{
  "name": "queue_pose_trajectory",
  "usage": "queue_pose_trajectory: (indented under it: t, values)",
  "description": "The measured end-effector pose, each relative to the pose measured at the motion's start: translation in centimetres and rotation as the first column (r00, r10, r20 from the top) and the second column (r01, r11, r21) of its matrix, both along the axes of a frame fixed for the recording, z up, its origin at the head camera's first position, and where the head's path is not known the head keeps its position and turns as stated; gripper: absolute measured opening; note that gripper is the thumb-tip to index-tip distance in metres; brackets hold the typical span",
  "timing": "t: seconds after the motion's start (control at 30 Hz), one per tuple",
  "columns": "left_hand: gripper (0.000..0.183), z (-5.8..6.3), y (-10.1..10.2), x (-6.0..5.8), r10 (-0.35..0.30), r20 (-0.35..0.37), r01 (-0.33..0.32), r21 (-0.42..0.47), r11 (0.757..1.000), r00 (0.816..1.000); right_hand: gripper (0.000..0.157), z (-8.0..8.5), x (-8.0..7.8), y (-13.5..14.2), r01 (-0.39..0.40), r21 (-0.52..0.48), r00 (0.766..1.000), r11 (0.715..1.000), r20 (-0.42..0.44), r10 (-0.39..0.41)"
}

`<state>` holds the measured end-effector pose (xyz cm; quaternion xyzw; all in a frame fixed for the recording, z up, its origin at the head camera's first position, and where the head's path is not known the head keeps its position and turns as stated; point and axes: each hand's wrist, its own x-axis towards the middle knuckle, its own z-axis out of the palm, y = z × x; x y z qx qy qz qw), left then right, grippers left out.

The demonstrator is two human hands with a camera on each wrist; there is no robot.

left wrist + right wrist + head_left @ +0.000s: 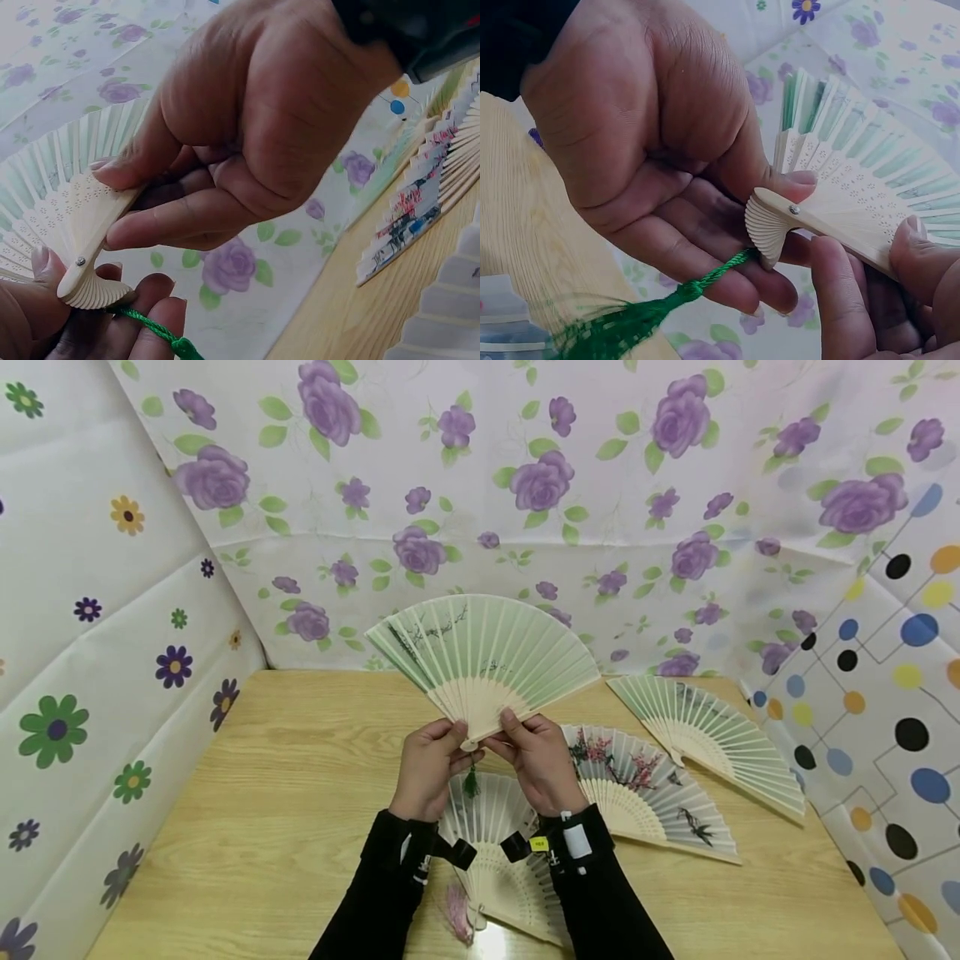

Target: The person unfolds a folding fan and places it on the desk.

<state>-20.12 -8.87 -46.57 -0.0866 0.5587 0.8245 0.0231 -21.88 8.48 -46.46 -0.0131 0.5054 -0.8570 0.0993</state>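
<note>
A pale green folding fan (495, 647) with a dark branch design is spread wide, held up above the table. My left hand (423, 772) pinches its ribs by the pivot, thumb in front. My right hand (542, 764) pinches the outer guard stick on the right, between thumb and fingers. From the pivot end hangs a green tassel (626, 322), its cord passing over the left fingers in the right wrist view. Ribs with small pierced holes (56, 217) show close up in the left wrist view.
Below my wrists lies an open white fan (510, 885) with a pink tassel (458, 912). To its right are an open fan with red blossoms (626, 810) and another green fan (720, 735). Flower-patterned cloth (480, 485) stands behind the wooden table (300, 777).
</note>
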Motion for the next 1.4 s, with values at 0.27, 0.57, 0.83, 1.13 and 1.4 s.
queue_pose_trajectory:
  t: [0.27, 0.57, 0.83, 1.13, 1.4]
  values:
    - [0.027, 0.0, 0.1, 0.2, 0.008, -0.015, -0.008, -0.031, 0.999, 1.0, 0.024, 0.1, -0.1, 0.8, -0.049, 0.073, 0.998, 0.996, -0.037, 0.052]
    - [0.024, 0.5, 0.4, 0.2, 0.036, -0.024, -0.035, 0.033, 0.999, 0.999, 0.024, 0.0, 0.1, 0.0, 0.013, 0.006, 0.997, 1.0, -0.074, -0.012]
    - [0.029, 1.0, 0.5, 0.4, 0.074, -0.015, -0.072, 0.085, 0.994, 0.997, 0.019, -0.2, 0.5, -0.9, 0.037, -0.057, 0.997, 0.998, -0.072, -0.041]
    - [0.03, 1.0, 0.4, 0.5, 0.036, -0.014, -0.035, 0.055, 0.998, 0.999, 0.029, 0.1, 0.2, 0.3, -0.07, 0.024, 0.996, 0.997, -0.058, 0.072]
    - [0.029, 1.0, 0.4, 0.3, 0.022, -0.012, -0.021, 0.022, 1.0, 1.0, 0.025, 0.4, 0.2, 0.2, -0.017, 0.017, 0.998, 1.0, -0.058, 0.018]
